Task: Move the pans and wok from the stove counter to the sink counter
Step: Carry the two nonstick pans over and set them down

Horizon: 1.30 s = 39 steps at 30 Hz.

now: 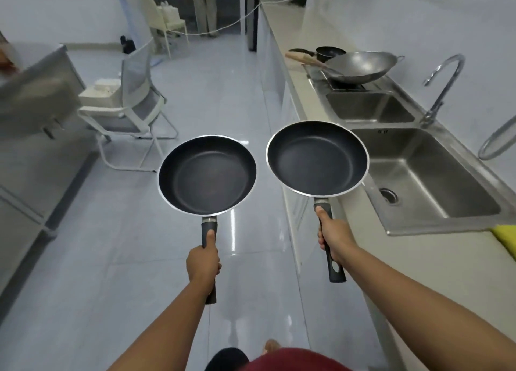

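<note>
You are gripping a pan in each hand — the right pan (317,158) is risking clipping the bench (363,247) edge.

Beside the brushed stainless steel sink (424,175), two frying pans show matt dark non-stick insides with bright bare-metal rims: the left pan (207,175) and the right pan (317,158), each with a matt dark plastic-looking handle. Beyond the sink, the wok (363,66) is dull grey metal with a pale wooden handle. The tiled floor (111,259) left of the sink is glossy and reflective.
</note>
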Motion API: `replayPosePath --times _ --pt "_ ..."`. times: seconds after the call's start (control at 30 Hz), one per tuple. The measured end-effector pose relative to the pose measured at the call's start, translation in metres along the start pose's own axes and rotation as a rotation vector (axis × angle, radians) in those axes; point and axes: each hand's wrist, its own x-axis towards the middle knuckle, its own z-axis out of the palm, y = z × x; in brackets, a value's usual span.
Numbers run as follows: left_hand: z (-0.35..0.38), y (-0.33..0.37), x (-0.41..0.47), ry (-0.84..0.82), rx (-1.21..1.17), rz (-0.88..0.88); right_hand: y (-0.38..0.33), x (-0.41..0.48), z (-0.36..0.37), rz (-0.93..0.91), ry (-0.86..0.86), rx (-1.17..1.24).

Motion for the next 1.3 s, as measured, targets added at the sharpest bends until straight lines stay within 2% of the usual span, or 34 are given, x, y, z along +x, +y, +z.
replayPosePath --times 0.37,0.7,1.3 --pt "0.038 0.107 0.167 0.079 -0.004 0.003 -0.130 0.165 0.125 -0.049 -0.068 -0.048" --pt "0.060 0.259 0.370 0.081 -0.086 0.038 -0.273 0.295 0.260 -0.065 -0.050 0.005" --pt "0.175 0.493 0.667 0.070 -0.153 0.034 -0.509 0.579 0.414 -0.085 -0.032 0.015"
